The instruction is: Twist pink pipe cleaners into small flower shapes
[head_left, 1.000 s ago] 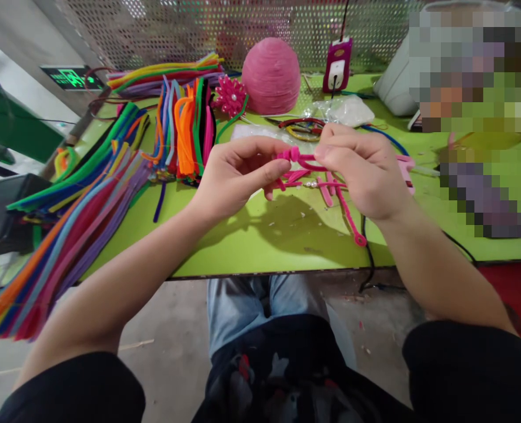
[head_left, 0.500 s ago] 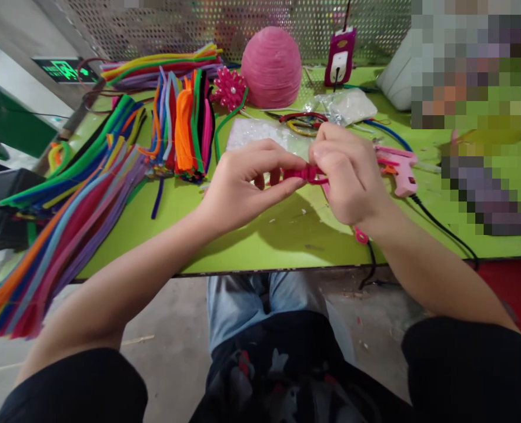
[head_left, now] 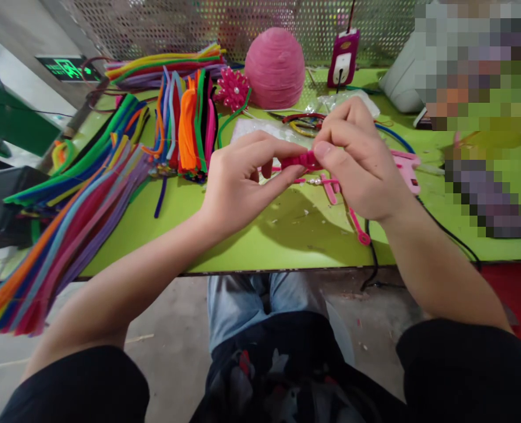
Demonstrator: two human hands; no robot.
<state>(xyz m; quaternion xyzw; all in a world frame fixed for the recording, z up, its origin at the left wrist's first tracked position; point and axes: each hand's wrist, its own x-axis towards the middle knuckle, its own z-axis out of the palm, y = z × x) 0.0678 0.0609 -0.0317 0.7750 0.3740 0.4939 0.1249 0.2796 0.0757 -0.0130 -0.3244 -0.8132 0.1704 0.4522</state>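
Observation:
A small coiled piece of bright pink pipe cleaner (head_left: pixel 299 160) is held between both hands above the green table. My left hand (head_left: pixel 245 176) pinches it from the left with thumb and fingers. My right hand (head_left: pixel 357 158) is closed at its right end, thumb and forefinger pressed together, other fingers curled. Just below the hands, pink strips (head_left: pixel 330 191) and a string of small pearls (head_left: pixel 317 181) lie on the table. A pink strip with a looped end (head_left: pixel 363 237) rests near the right wrist.
Bundles of coloured pipe cleaners (head_left: pixel 79 205) cover the left side of the green table (head_left: pixel 225 252). Behind the hands stand a pink dome (head_left: pixel 274 67) and a pink beaded flower (head_left: pixel 233 89). A pink glue gun (head_left: pixel 409 170) with a black cable lies right.
My right hand has shifted slightly up and right and turned, with its thumb now on the near side. The pearls and looped strip below are more exposed. The view has moved slightly.

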